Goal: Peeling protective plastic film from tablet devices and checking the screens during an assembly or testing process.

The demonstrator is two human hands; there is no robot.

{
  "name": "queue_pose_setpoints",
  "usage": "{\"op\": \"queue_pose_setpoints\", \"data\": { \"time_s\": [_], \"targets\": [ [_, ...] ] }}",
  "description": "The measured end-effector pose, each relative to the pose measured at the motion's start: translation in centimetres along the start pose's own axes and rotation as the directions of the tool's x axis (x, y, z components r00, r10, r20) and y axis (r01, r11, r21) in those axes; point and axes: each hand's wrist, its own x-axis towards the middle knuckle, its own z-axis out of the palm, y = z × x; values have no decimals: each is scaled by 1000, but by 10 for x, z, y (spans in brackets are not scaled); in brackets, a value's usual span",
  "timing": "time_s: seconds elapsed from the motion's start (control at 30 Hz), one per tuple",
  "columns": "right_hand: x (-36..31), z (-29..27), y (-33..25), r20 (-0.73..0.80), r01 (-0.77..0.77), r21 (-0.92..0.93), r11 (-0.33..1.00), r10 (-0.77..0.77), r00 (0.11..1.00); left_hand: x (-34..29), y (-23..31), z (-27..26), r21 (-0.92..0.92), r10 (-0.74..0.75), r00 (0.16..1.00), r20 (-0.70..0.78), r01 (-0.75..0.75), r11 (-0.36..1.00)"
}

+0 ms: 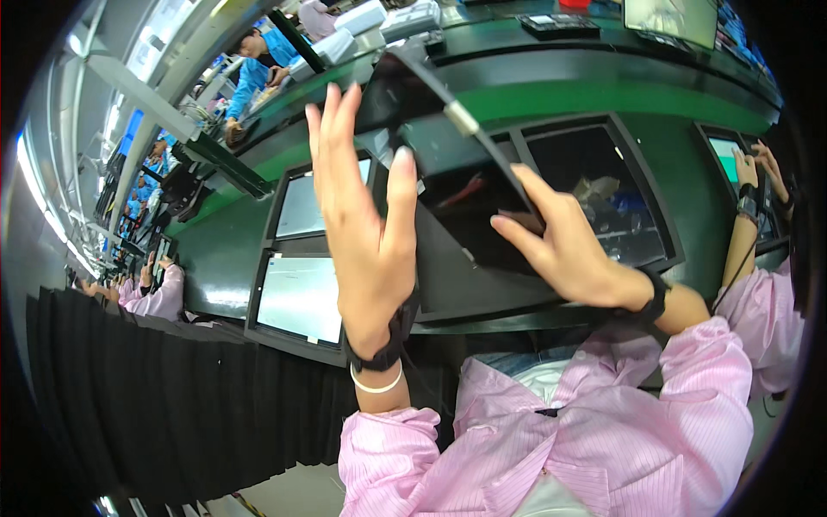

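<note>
A dark, glossy tablet [469,185] is held tilted above the bench. My right hand [573,241] grips its right edge near the lower corner, thumb on the glossy face and fingers toward the edge behind. By the tablet's left side my left hand [366,228] is raised, its fingers stretched out and apart. Whether the left thumb touches the tablet I cannot tell. Left of that hand, a black tray [251,320] holds two tablets with lit, pale screens, a far one [301,207] and a near one [300,295]. Behind my right hand lies another dark-screened tablet [573,155] in a black tray [670,233].
The green bench [215,258] runs across in front of me. At the right, a co-worker's hands [749,168] are at a tablet with a green screen [722,158]. A raised shelf [517,73] with boxes and a monitor [672,19] spans the back. A post [228,165] stands at left.
</note>
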Motion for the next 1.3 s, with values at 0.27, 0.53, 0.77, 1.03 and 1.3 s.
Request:
{"op": "queue_pose_setpoints", "data": {
  "time_s": [0.27,0.53,0.77,1.03,1.3],
  "targets": [
    [-40,15,-3,-104,137,-272,952,-171,980,18,21,31,-366,-58,981,-184,-14,930],
    [-41,13,1,-106,177,-306,935,-218,970,22,31,32,-263,-47,990,-137,9,965],
    [-42,10,2,-99,153,-299,942,-190,977,23,29,39,-287,-18,985,-172,-33,957],
    [-41,11,9,-134,144,-249,958,-181,974,24,32,33,-252,-73,997,-37,61,966],
    [-15,-32,15,-233,-35,247,969,94,968,-7,19,17,-321,-265,963,-57,234,918]
  ]
}}
